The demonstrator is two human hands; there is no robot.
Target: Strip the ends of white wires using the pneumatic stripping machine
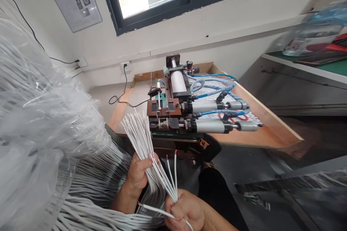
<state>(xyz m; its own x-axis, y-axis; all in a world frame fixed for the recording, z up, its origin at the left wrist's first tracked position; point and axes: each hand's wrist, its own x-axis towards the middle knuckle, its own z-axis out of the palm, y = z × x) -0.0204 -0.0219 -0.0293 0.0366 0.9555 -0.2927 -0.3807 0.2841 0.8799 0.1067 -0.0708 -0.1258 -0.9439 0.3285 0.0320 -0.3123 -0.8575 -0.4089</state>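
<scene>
My left hand [138, 173] is closed around a thick bundle of white cables [139, 139], its cut ends fanned upward toward the machine. Lower and to the right, my right hand [187, 209] grips several white cables [173, 175] whose tips show red inner wire. One of these cables [157, 208] points left across the front of the bundle, its red end bare. Beyond the bundle's tips stands a pneumatic wire-stripping machine [177, 83] with silver cylinders and dark jaw blocks. Both palms are hidden by the cables.
Plastic-wrapped cable stacks [54, 97] fill the left side, with loose cables [94, 180] below. A wooden-edged bench [244, 139] carries the machine and blue air hoses [230, 86]. To the right, a shelf [311, 66] holds a clear plastic bottle [306, 41].
</scene>
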